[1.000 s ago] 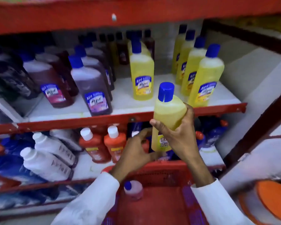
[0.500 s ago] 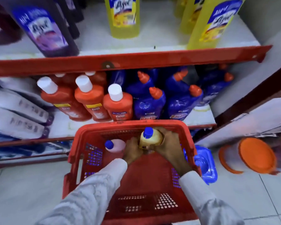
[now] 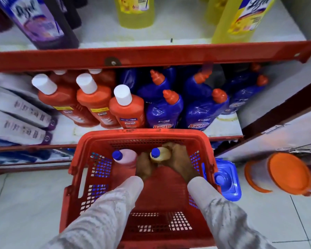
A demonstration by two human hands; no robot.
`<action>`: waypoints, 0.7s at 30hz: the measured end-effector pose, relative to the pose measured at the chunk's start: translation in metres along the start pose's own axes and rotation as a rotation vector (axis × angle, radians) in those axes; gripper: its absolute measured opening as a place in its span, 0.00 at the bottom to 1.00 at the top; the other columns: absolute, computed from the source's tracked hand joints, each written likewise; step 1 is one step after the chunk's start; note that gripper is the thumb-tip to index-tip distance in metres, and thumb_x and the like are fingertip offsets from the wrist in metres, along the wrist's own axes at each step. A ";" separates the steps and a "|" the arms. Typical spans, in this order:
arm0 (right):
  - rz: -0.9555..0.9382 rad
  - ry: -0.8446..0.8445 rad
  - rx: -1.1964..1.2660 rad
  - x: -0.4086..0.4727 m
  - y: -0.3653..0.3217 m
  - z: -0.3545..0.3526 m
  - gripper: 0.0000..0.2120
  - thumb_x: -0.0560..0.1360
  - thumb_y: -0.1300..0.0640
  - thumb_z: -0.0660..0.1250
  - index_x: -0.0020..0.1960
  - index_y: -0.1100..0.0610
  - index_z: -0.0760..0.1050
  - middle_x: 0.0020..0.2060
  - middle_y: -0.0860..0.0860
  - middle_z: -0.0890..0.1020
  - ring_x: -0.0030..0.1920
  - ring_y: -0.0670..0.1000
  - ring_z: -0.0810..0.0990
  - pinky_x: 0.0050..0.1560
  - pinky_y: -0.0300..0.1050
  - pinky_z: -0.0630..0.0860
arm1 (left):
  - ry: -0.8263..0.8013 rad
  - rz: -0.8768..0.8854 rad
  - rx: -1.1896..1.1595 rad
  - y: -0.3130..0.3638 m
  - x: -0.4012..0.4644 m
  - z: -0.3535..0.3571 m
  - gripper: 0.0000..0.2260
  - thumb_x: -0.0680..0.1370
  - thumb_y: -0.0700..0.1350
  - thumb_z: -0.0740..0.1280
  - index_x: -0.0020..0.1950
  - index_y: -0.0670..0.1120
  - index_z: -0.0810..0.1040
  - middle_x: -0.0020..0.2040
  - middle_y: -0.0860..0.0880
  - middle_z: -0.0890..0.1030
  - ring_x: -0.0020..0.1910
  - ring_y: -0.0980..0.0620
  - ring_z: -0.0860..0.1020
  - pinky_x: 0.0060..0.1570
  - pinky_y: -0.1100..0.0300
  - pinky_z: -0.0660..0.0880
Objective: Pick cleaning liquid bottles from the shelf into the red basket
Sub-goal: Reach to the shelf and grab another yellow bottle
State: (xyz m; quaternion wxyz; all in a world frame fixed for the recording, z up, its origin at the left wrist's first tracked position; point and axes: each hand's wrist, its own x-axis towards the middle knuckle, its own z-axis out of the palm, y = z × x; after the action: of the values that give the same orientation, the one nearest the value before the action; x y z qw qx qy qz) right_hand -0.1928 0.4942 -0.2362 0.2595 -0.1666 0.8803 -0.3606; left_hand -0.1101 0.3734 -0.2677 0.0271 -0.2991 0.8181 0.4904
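Observation:
The red basket (image 3: 142, 134) stands on the floor in front of the shelf. Inside it, at the far end, a yellow bottle with a blue cap (image 3: 160, 155) stands upright. My left hand (image 3: 144, 167) and my right hand (image 3: 180, 159) both wrap around it, left from the near left side, right from the right side. A pink bottle with a blue cap (image 3: 126, 158) stands in the basket just left of my hands. More yellow bottles (image 3: 135, 13) and purple bottles (image 3: 41, 24) stand on the upper shelf.
The lower shelf holds orange bottles with white caps (image 3: 127, 108), blue bottles with orange caps (image 3: 164, 112) and white bottles lying at the left (image 3: 16, 112). A blue-lidded container (image 3: 226, 178) sits right of the basket; orange-lidded tubs (image 3: 287, 172) stand further right. The floor is tiled.
Both hands carried the yellow bottle from in front of the upper shelf down into the basket. In the last half second it has sunk slightly lower beside the pink bottle.

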 end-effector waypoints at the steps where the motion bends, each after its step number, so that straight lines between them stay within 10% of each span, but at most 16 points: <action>1: -0.025 0.007 0.001 -0.001 -0.003 -0.005 0.25 0.58 0.52 0.80 0.54 0.57 0.84 0.49 0.53 0.88 0.49 0.50 0.85 0.56 0.45 0.79 | 0.005 0.026 0.004 0.012 -0.006 -0.009 0.10 0.64 0.40 0.71 0.44 0.49 0.83 0.41 0.51 0.85 0.41 0.58 0.78 0.39 0.65 0.75; 6: -0.172 0.152 0.050 -0.021 -0.046 -0.066 0.18 0.67 0.63 0.74 0.55 0.50 0.81 0.44 0.46 0.86 0.36 0.41 0.82 0.47 0.41 0.79 | 0.098 0.296 0.237 0.073 -0.040 -0.064 0.16 0.73 0.33 0.68 0.57 0.46 0.79 0.52 0.45 0.83 0.52 0.47 0.79 0.53 0.57 0.75; 12: -0.581 0.795 0.026 -0.046 -0.141 -0.162 0.11 0.73 0.61 0.71 0.54 0.52 0.81 0.49 0.48 0.85 0.47 0.49 0.84 0.51 0.49 0.81 | 0.483 0.850 0.473 0.187 -0.045 -0.120 0.15 0.74 0.44 0.70 0.61 0.48 0.78 0.66 0.48 0.77 0.65 0.45 0.72 0.64 0.49 0.69; 16: -0.649 1.259 0.053 -0.040 -0.175 -0.204 0.22 0.70 0.63 0.74 0.64 0.62 0.75 0.61 0.57 0.81 0.61 0.59 0.76 0.66 0.50 0.72 | 0.650 0.879 0.609 0.246 -0.033 -0.137 0.24 0.74 0.53 0.67 0.69 0.50 0.71 0.75 0.45 0.66 0.75 0.41 0.61 0.71 0.37 0.59; 21: -0.406 1.231 0.162 -0.003 -0.190 -0.239 0.49 0.66 0.47 0.78 0.78 0.61 0.56 0.77 0.60 0.64 0.76 0.62 0.63 0.76 0.57 0.60 | 0.584 0.713 0.743 0.264 -0.005 -0.137 0.30 0.74 0.58 0.64 0.74 0.51 0.63 0.76 0.42 0.63 0.76 0.37 0.56 0.71 0.31 0.54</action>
State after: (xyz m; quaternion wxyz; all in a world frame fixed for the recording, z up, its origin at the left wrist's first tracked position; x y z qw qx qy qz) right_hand -0.3083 0.4963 0.0464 -0.3538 -0.0725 0.7891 -0.4969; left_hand -0.2081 0.3536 0.0127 -0.2629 -0.0986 0.9586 0.0472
